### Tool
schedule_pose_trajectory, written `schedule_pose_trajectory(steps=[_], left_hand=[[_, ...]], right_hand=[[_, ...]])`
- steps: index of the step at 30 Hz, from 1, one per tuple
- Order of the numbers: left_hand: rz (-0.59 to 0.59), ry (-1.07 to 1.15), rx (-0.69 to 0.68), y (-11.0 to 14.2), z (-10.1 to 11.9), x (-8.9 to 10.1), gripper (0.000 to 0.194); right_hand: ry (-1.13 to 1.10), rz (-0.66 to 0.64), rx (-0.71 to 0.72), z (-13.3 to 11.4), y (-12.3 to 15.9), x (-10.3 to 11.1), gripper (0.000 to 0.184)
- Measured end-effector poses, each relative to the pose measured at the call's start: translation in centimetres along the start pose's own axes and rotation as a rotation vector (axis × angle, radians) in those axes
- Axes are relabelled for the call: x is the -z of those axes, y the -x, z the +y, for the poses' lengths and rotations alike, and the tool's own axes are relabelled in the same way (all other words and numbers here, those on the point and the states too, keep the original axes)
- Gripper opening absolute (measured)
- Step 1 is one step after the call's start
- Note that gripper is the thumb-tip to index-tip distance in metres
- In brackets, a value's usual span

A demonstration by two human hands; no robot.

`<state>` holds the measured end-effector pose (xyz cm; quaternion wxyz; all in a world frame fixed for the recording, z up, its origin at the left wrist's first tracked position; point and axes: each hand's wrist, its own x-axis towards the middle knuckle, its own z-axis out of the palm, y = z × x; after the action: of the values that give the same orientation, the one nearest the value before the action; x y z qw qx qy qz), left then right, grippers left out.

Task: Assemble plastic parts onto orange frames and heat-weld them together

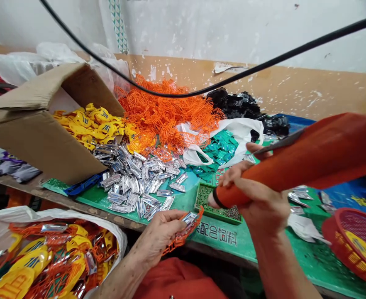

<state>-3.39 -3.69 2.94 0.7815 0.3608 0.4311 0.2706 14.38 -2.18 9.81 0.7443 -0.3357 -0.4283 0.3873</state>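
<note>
My left hand (159, 234) pinches an orange plastic frame (183, 238) with a silver metal plate (189, 218) lying in it, near the table's front edge. My right hand (257, 199) is wrapped round a thick red-orange tapered tool (282, 170) with a black ring near its narrow end. The kind of tool is unclear. Its pale tip points down and left, over the left part of a green tray (222, 217) holding small metal pieces, seemingly screws. Whether the tip touches them is hidden. A pile of silver metal plates (136, 182) lies beyond my left hand.
Behind are a cardboard box (42, 137) of yellow parts (98, 124), an orange frame heap (170, 108), green pieces (222, 147) and black parts (237, 104). A filled white sack (120, 236) stands front left, a red basket (335, 236) right. A black cable (183, 94) hangs across.
</note>
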Motion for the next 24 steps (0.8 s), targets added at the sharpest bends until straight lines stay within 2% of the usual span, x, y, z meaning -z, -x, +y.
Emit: schedule_pose_trajectory(steps=[4,7,10,13,24], left_hand=[[-0.046,0.041,-0.015,0.1,0.0,0.7,0.016],[-0.058,-0.001,0.004,-0.1,-0.3,1.2,0.022],[-0.048,-0.025,0.026,-0.4,-0.7,1.5,0.031],[-0.043,-0.029,0.036,-0.7,-0.9,1.7,0.035],[-0.056,-0.113,0.051,-0.6,-0.6,1.9,0.036]], right_hand=[[0.143,0.15,0.076,1.2,-2.0,2.3,0.049],[0.213,0.188,0.058,3.0,-2.6,3.9,0.043],[0.258,0.19,0.048,4.4,-2.5,4.9,0.026],[0.276,0.192,0.05,5.0,-2.2,5.2,0.015],[0.282,0.196,0.006,5.8,-2.0,5.2,0.016]])
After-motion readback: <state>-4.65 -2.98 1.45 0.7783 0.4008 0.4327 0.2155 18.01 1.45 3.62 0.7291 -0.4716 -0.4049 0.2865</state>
